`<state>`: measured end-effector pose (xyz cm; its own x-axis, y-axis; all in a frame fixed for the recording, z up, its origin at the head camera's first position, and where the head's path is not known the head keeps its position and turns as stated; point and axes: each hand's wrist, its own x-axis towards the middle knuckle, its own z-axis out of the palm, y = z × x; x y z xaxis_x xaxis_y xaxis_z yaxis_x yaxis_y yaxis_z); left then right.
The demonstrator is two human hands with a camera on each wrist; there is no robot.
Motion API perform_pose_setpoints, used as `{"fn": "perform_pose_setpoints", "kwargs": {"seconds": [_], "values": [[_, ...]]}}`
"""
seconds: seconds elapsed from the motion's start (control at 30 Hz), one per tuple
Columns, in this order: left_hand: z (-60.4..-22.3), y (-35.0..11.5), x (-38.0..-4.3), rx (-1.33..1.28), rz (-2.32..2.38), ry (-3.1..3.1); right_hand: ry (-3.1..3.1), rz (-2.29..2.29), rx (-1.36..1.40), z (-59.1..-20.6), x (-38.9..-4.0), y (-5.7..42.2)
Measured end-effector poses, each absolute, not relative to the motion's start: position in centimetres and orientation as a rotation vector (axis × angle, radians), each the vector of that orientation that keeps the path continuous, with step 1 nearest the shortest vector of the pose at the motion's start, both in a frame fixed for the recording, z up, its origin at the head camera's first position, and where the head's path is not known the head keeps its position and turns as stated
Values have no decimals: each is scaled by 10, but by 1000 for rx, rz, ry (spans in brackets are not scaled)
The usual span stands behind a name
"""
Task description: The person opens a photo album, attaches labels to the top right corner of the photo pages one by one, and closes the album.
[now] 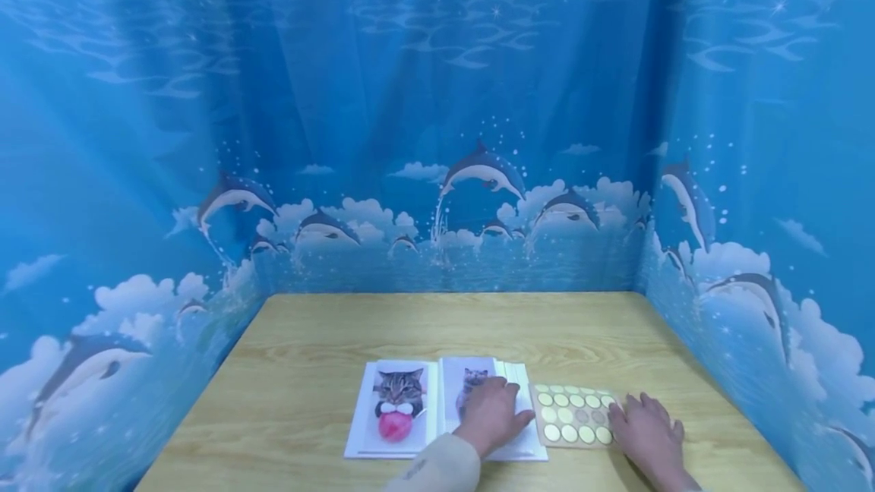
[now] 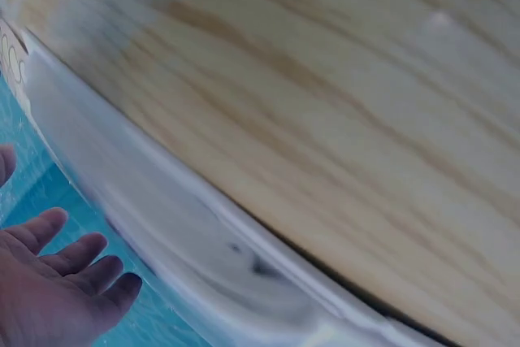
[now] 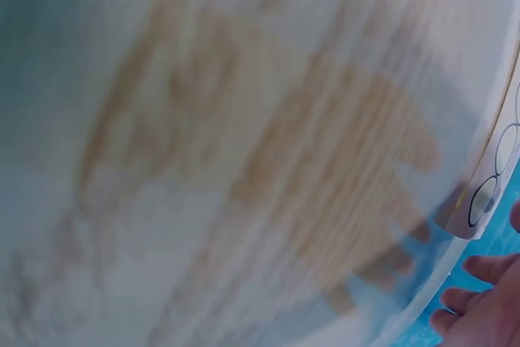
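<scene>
Open book (image 1: 433, 435) lies on the table (image 1: 287, 393); sheet of round stickers (image 1: 564, 420) lies just beside its right edge. Left hand (image 1: 494, 414) rests over the right page, fingers loosely extended, gripping nothing. Right hand (image 1: 648, 435), fingers relaxed and empty, sits at the sheet's right edge; contact cannot be confirmed.

The place is a small booth closed off by cloth; what sort of building holds it cannot be told. Smooth blue fabric curtains (image 1: 410, 82), printed with leaping grey-and-white dolphins (image 1: 481, 165), puffy white clouds (image 1: 369, 211) and rippling water, form walls on three sides. Vertical folds and shadowed corners give them away as hung cloth. They meet the edges of a pale yellow wood-grain table (image 1: 437, 325), which fills the floor of this enclosure.
</scene>
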<state>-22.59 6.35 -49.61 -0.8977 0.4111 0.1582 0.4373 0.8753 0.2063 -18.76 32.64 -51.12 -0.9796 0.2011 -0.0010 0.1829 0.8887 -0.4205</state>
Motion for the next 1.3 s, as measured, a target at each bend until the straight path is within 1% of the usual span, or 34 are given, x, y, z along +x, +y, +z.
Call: {"fn": "perform_pose_setpoints", "kwargs": {"seconds": [0.13, 0.37, 0.6, 1.03, 1.3], "values": [[-493, 72, -220, -671, -269, -2952, -3020, 646, -318, -513, -187, 327], [-498, 80, -216, -626, -287, -3017, -3024, 623, -315, -513, -186, 327], [-498, 85, -216, -658, -278, -3048, -3030, 628, -319, -514, -186, 323], [-494, 80, -218, -648, -536, -2991, -2959, 731, -321, -497, -187, 311], [-488, 70, -225, -595, -825, -2930, -2900, 766, -290, -491, -193, 297]]}}
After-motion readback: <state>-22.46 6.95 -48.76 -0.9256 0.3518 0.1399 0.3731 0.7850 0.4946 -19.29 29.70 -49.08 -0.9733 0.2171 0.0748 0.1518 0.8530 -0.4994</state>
